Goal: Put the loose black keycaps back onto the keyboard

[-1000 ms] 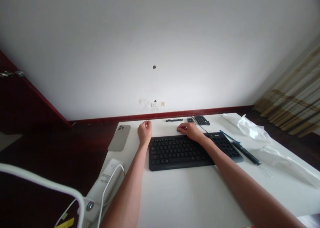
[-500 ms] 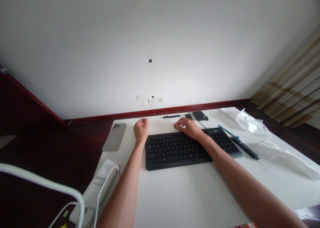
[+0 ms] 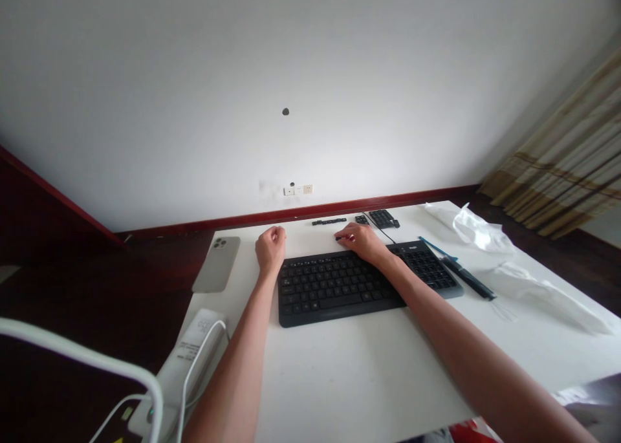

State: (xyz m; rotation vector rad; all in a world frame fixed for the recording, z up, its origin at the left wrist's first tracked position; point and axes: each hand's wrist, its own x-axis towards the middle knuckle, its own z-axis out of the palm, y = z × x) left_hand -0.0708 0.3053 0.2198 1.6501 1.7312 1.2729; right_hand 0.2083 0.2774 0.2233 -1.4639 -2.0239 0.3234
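Observation:
A black keyboard (image 3: 334, 288) lies on the white table (image 3: 320, 372); its right part shows bare sockets. My left hand (image 3: 270, 249) is closed at the keyboard's upper left corner, and what it holds, if anything, is hidden. Over the keyboard's back edge, my right hand (image 3: 361, 241) pinches a small black keycap (image 3: 338, 238) at its fingertips. Behind it a row of loose keycaps (image 3: 330, 222) lies on the table, with a small group (image 3: 361, 219) and a larger block of keycaps (image 3: 382, 219) to the right.
On the left are a phone (image 3: 217, 264) and a white power strip (image 3: 191, 349) with cables. To the right lie a blue stick (image 3: 438, 249), a black-handled brush (image 3: 468, 278) and crumpled white plastic bags (image 3: 478, 229). The keyboard cable (image 3: 378, 226) runs back between the keycaps.
The whole view has shifted slightly, so everything appears a little higher and further left. Both hands keep nearly the same places and closed shapes beside the keyboard.

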